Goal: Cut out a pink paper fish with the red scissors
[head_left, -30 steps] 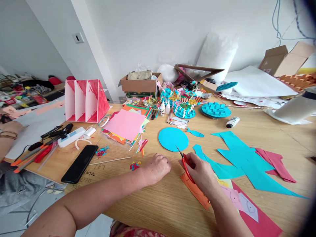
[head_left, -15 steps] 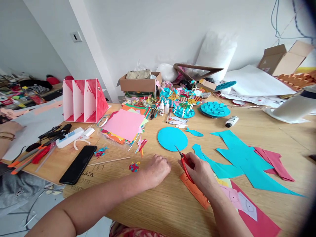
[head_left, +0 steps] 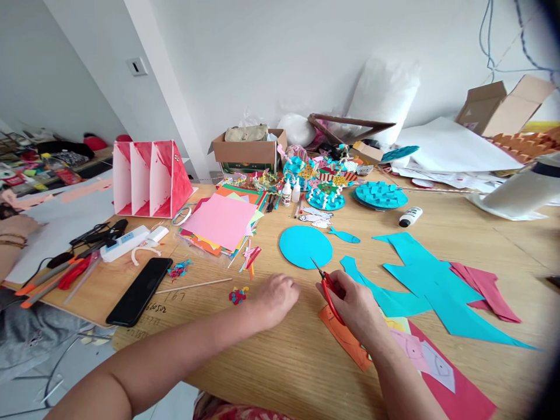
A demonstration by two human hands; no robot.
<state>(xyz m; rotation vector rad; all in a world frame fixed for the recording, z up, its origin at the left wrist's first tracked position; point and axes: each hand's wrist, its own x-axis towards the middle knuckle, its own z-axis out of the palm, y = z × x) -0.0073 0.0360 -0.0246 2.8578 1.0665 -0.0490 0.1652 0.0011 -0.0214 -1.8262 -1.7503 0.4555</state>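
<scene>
While the right hand (head_left: 354, 297) grips red scissors (head_left: 329, 293) at the blue disc's (head_left: 305, 247) near edge, left hand (head_left: 277, 300) lies apart, curled, contents unclear. Disc, blue fish (head_left: 345, 235) cut out; pink paper (head_left: 408, 346), near right, bears outlines, seemingly uncut.

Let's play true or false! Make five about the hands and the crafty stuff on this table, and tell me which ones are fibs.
1. The right hand holds red-handled scissors. True.
2. The left hand is gripping the smartphone. False: the smartphone lies on the table, away from that hand.
3. A pink sheet tops the paper stack. True.
4. The blue paper fish lies left of the blue paper circle. False: it lies to the right.
5. The blue paper circle has been cut in half. False: it's whole.
</scene>
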